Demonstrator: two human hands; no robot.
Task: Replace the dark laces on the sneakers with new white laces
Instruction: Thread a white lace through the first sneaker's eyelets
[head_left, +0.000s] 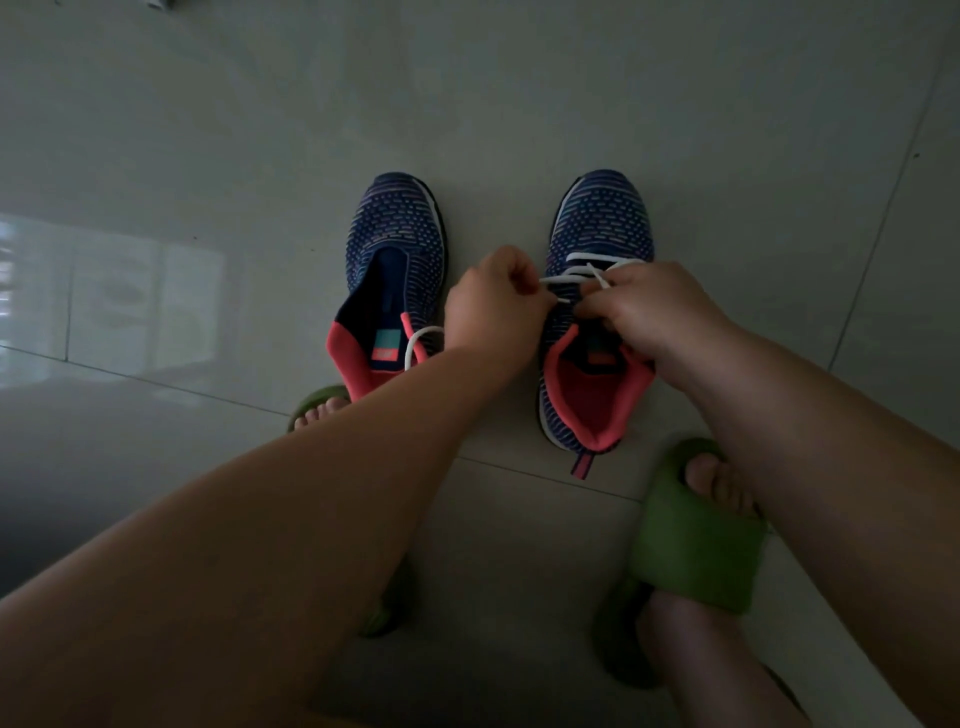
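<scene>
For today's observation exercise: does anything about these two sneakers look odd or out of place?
Only the left sneaker stands out: it has no lacing across its tongue, and a loose white lace curls over its collar. The right sneaker already has white lacing, which both hands are pinching.

Two navy knit sneakers, coral-lined, upright on floor, toes far. Left sneaker: unlaced, tongue exposed. Right sneaker: white lace threaded through far eyelets, ends loose.

Pale tiled floor carries two sneakers side by side, and two green slippers nearer.
</scene>
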